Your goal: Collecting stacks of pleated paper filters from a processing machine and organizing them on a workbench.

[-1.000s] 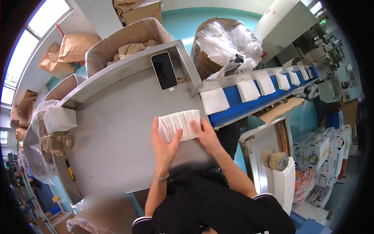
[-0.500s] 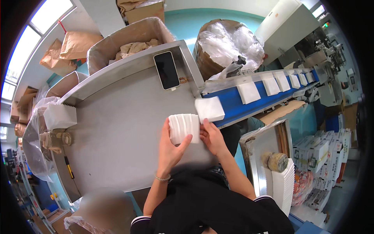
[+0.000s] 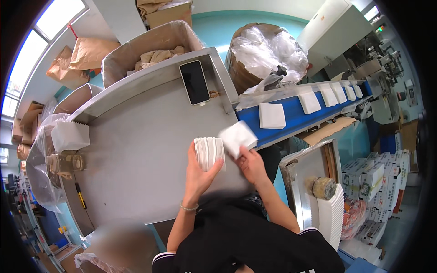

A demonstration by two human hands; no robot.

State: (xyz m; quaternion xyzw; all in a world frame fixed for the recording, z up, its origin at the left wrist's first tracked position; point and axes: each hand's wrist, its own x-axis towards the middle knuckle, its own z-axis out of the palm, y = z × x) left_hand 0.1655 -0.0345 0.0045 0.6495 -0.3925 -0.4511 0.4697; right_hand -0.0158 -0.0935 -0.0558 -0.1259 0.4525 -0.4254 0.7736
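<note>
My left hand [image 3: 198, 176] grips a thick stack of white folded paper pieces [image 3: 208, 152], with the layered edges facing up and the thumb along the near right side. Just to its right, my right hand [image 3: 251, 167] pinches the lower edge of a square white paper packet [image 3: 237, 136]. This packet is tilted and blurred at its far edge, beside the stack at the near end of the blue conveyor belt [image 3: 291, 117]. Another white packet [image 3: 272, 115] lies flat closest to me on the belt, and several more follow in a row behind it.
A metal-rimmed work table [image 3: 132, 136] bears a phone [image 3: 194, 83], beads, a yellow-black pen-shaped tool [image 3: 80, 195] and another white paper stack [image 3: 70, 135]. Beyond stand a carton [image 3: 111, 68] and a bin of clear plastic [image 3: 268, 54]. At right, a tray [image 3: 296, 177] holds a long paper stack [image 3: 329, 214].
My right hand has taken hold of the packet at the belt's end and drawn it left and nearer the stack. The packets on the belt have moved toward me. The stack's layered edges now face up more.
</note>
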